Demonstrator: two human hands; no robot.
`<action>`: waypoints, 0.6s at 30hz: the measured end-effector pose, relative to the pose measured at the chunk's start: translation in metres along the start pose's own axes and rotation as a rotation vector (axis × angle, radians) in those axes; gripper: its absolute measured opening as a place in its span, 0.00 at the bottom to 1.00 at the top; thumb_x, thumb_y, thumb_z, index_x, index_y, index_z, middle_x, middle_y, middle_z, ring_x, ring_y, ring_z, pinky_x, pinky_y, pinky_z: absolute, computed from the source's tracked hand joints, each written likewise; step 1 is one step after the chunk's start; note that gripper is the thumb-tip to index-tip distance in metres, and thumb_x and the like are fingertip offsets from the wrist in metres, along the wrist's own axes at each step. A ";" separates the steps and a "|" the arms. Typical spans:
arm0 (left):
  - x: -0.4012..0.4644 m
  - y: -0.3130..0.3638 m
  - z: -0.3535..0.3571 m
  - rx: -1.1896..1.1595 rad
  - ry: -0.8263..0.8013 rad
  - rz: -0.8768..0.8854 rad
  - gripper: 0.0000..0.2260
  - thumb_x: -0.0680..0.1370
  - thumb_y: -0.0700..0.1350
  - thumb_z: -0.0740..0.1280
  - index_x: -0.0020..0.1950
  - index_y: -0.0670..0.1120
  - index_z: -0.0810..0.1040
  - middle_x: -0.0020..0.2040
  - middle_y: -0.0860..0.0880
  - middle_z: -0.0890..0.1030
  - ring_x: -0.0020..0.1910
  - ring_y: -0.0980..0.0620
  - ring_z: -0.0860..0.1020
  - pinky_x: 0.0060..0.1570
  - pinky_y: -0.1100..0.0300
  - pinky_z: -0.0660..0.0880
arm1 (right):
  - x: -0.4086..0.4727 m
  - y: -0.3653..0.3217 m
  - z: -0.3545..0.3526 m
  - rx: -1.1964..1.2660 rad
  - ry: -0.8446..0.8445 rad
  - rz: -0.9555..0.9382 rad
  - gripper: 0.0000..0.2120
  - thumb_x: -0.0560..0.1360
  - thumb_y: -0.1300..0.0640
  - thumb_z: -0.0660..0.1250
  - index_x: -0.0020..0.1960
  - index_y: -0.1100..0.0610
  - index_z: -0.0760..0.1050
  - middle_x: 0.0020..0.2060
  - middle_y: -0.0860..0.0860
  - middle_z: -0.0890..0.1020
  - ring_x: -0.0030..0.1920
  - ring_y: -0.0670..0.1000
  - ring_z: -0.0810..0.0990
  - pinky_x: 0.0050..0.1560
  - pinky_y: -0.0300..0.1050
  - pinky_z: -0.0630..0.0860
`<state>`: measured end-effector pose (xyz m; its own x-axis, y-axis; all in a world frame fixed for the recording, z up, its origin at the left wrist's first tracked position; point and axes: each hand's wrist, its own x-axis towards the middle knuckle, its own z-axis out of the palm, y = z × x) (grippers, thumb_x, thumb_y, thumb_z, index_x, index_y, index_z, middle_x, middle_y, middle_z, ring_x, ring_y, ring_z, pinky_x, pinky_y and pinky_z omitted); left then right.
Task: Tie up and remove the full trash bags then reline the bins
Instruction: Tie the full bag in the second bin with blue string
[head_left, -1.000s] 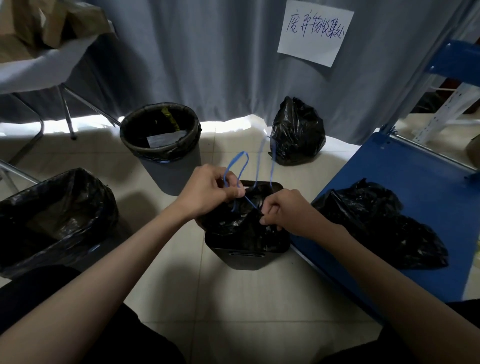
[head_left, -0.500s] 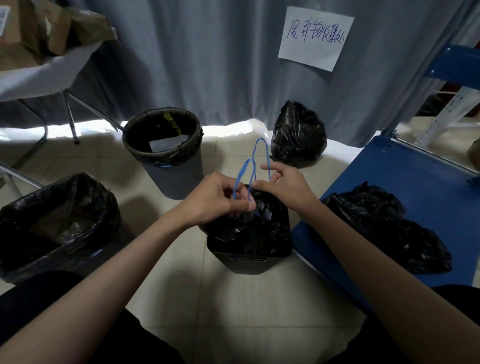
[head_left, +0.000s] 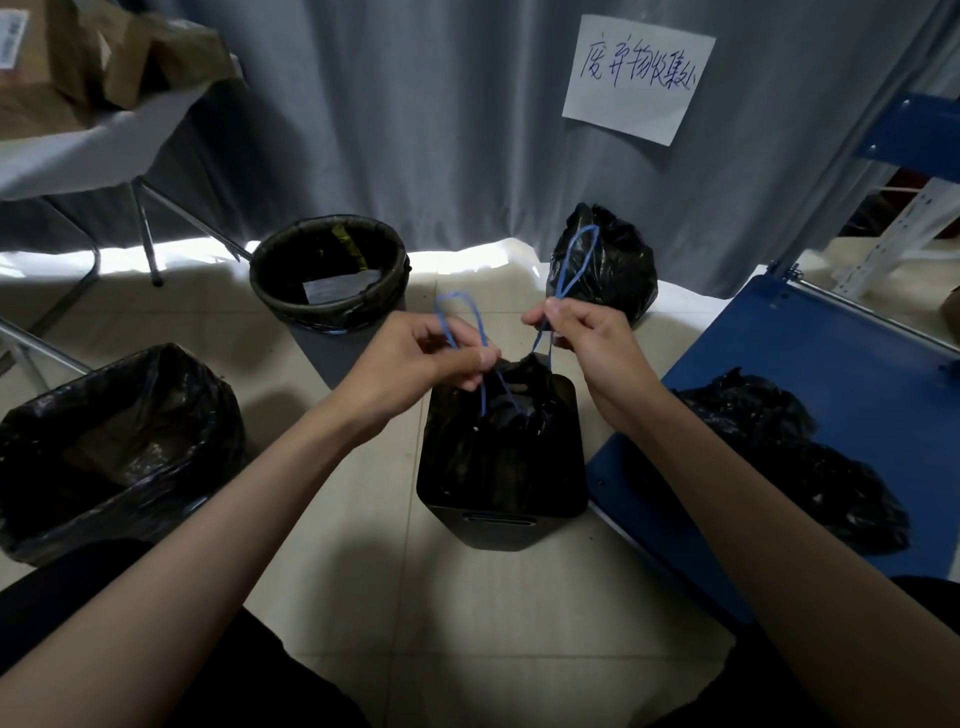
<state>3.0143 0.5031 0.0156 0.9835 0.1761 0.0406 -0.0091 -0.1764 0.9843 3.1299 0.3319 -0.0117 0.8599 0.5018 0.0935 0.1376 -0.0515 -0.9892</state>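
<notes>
Trash bag (head_left: 498, 431) in square bin (head_left: 501, 499): soft, light; both hands' fingers (head_left: 480, 358) pinch blue drawstring loops (head_left: 460, 322); hold there.

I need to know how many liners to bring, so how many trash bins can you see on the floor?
3. A square black bin at centre, below the hands; a round bin behind it to the left; a larger bag-lined bin at far left. Others may lie out of frame.
</notes>
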 end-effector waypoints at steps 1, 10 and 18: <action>0.001 0.002 -0.001 -0.035 0.031 0.015 0.05 0.74 0.34 0.72 0.45 0.31 0.80 0.36 0.47 0.82 0.33 0.54 0.79 0.38 0.65 0.77 | 0.000 0.000 -0.001 0.089 -0.012 0.001 0.14 0.83 0.59 0.59 0.47 0.57 0.82 0.43 0.48 0.84 0.48 0.43 0.81 0.57 0.40 0.75; 0.006 0.016 0.004 -0.135 0.075 0.108 0.02 0.75 0.34 0.70 0.44 0.36 0.81 0.35 0.46 0.81 0.34 0.53 0.79 0.41 0.65 0.76 | -0.012 -0.006 0.006 -0.243 -0.189 0.000 0.15 0.81 0.59 0.63 0.43 0.48 0.85 0.26 0.44 0.72 0.28 0.44 0.67 0.33 0.40 0.65; 0.011 0.020 0.010 -0.150 0.077 0.137 0.11 0.75 0.35 0.71 0.37 0.50 0.85 0.41 0.47 0.84 0.37 0.51 0.80 0.42 0.63 0.78 | -0.024 -0.017 0.017 -0.561 -0.414 0.045 0.12 0.78 0.58 0.64 0.42 0.63 0.81 0.25 0.47 0.70 0.24 0.42 0.66 0.30 0.37 0.62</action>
<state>3.0268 0.4916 0.0335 0.9547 0.2347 0.1828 -0.1737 -0.0588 0.9830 3.0983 0.3352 0.0007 0.6283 0.7705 -0.1075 0.4351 -0.4625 -0.7725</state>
